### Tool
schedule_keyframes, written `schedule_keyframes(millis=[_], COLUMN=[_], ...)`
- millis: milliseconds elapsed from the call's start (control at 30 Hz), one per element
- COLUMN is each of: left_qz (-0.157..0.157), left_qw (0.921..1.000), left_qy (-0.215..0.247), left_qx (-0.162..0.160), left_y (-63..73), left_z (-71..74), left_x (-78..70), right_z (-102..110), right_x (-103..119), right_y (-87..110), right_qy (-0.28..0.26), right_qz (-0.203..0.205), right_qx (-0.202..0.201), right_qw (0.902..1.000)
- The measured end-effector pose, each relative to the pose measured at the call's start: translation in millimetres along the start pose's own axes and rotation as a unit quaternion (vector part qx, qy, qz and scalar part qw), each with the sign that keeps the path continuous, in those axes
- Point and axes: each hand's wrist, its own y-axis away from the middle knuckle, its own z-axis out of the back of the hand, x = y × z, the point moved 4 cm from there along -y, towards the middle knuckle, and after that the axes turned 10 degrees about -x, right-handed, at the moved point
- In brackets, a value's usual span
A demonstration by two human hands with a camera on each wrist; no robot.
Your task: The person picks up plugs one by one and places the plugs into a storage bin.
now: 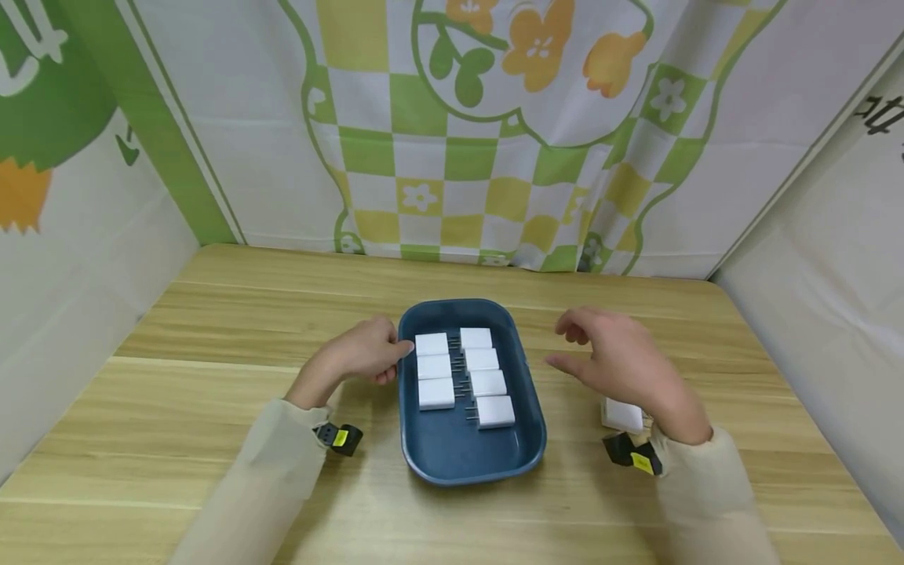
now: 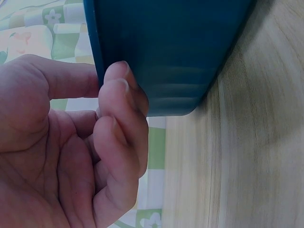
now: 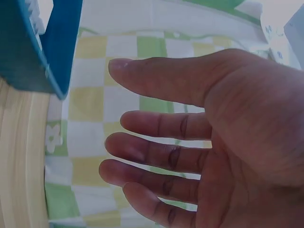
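A dark blue tray stands on the table with several white plug adapters in two columns, metal prongs pointing inward. My left hand pinches the tray's left rim. Seen from the left wrist, the thumb goes over the edge and the curled fingers lie against the outer wall. To the right of the tray, my right hand hovers with nothing in it. Its fingers are loosely bent and apart from the thumb in the right wrist view. Another white adapter lies below that hand, partly hidden.
The wooden table reaches back to a green, yellow and white patterned curtain. White cloth walls stand on both sides. Each wrist carries a small black camera with a yellow mark, close over the tabletop.
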Motion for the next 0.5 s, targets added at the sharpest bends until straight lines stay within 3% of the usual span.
schedule_keyframes(millis=[500], left_qz=[-0.001], left_qw=[1.0000], left_qy=[0.002], left_qx=[0.002], left_y=[1.5], left_z=[0.9], left_x=[-1.4], right_z=[8.5], right_x=[-49.0], right_y=[2.7], right_qy=[-0.013], right_qz=[-0.064], right_qx=[0.021], right_qw=[0.9977])
